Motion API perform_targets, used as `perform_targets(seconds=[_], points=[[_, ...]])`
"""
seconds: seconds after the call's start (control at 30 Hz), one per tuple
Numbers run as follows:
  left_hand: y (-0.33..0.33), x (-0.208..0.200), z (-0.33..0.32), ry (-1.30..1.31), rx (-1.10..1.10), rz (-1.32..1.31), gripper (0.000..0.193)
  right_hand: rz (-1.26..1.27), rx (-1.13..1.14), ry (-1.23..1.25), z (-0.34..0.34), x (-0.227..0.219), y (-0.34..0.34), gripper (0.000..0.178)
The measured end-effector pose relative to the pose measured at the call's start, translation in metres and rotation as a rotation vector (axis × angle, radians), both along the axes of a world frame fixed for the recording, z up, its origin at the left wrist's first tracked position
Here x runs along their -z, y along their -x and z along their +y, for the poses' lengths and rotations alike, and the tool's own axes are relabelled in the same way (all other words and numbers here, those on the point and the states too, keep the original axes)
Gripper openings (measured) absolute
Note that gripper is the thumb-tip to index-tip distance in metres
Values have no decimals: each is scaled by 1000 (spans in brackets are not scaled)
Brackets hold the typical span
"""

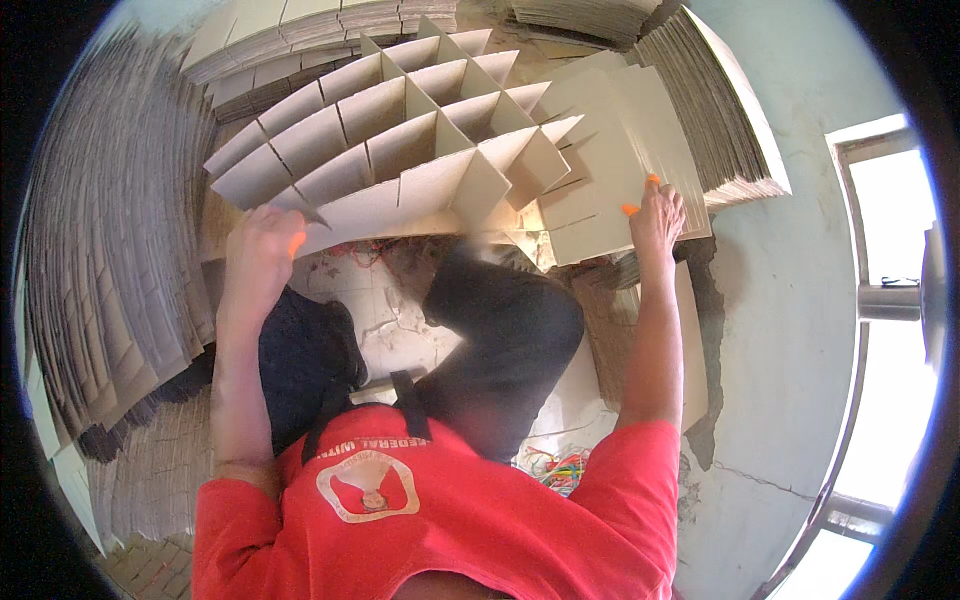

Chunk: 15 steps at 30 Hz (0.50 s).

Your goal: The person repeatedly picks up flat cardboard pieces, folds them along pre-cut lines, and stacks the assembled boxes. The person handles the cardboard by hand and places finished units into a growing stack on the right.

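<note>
A cardboard divider grid [385, 140] of interlocked slotted strips stands open in front of me, its cells facing up. My left hand [262, 250] pinches the near left end of its closest strip, an orange cover on one fingertip. To the right lies a stack of flat slotted cardboard sheets [615, 150], several with edges slightly fanned. My right hand [657, 215] rests on that stack's right part, thumb and forefinger apart and both tipped with orange covers. Whether it lifts a sheet cannot be made out.
Tall piles of cardboard strips [115, 230] line the left side. More stacks stand at the back [290, 35] and the back right [705, 110]. A pale wall [790, 330] with a bright window is on the right. Tangled coloured cords [565, 470] lie beside my legs.
</note>
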<state>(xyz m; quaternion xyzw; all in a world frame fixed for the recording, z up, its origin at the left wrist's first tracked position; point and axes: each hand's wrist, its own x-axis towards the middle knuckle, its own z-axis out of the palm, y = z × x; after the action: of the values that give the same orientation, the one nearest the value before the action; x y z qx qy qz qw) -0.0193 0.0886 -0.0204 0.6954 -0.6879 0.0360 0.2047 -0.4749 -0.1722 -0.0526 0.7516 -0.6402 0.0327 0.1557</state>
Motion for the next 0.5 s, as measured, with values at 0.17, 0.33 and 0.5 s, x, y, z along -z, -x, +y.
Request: perform_targets(seconds=[0.17,0.33,0.5], points=[[1,6,2,-46,-95,81,24,-266,-89,103,-21,-6,27,44],[17,-2,7,287,-87,182,42,-300,10,113,-10,-32,13,41],[20,1,-4,292,-20,114,54,-426,-338,379,15,-103,-20,27]])
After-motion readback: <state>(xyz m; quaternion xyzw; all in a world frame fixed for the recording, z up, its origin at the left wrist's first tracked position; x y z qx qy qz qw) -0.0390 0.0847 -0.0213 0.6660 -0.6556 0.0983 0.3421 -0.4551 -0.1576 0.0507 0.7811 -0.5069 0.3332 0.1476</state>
